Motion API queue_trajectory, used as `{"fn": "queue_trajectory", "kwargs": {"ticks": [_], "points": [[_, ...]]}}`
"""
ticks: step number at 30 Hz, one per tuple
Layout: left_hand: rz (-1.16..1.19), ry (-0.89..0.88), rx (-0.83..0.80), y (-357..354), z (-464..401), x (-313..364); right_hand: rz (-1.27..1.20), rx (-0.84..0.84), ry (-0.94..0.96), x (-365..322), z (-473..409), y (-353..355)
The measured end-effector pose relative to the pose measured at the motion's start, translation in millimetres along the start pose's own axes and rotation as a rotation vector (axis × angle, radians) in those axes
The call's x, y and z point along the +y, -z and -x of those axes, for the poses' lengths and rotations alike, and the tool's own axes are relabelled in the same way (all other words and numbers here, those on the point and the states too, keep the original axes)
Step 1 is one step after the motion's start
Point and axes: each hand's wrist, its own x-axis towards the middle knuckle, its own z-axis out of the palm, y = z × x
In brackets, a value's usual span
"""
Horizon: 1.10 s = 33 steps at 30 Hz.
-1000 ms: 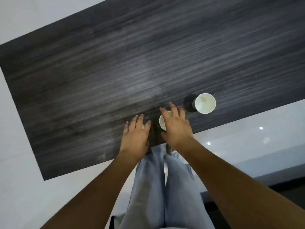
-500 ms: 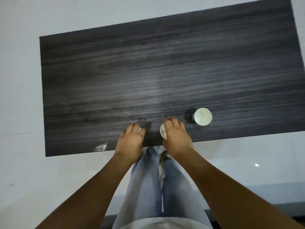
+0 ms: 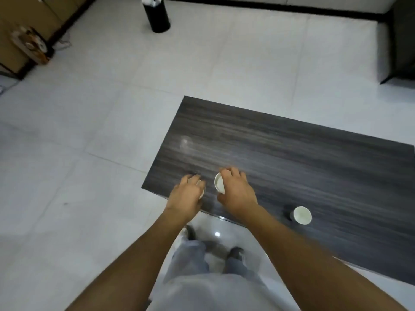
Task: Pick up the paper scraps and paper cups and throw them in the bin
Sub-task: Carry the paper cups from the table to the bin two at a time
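Observation:
My right hand grips a white paper cup from above, near the left front corner of the dark wood-grain table; the cup's open mouth faces left. My left hand curls over another white paper cup at the table's front edge, which it mostly hides. A third paper cup stands upright to the right, near the front edge. The black bin, holding white paper, stands on the floor far ahead.
White tiled floor surrounds the table. A brown cabinet with clutter lines the far left wall. A dark piece of furniture sits at the far right. My legs and shoes are just below the table edge.
The view has swung up and left, bringing the floor and bin into sight. Both hands have closed over their cups and the right-hand cup is now tilted off the table.

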Motion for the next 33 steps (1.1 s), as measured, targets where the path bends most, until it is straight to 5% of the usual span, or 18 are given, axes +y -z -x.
{"fn": "queue_trajectory", "kwargs": {"ticks": [4, 19, 33], "points": [[0.025, 0.044, 0.007, 23, 22, -37, 0.041, -0.012, 0.080, -50, -12, -2], [0.121, 0.249, 0.063, 86, 103, -367, 0.099, -0.042, 0.201, -344, -108, -101], [0.207, 0.265, 0.100, 153, -34, -548, 0.144, -0.013, 0.195, -465, -293, -95]]}}
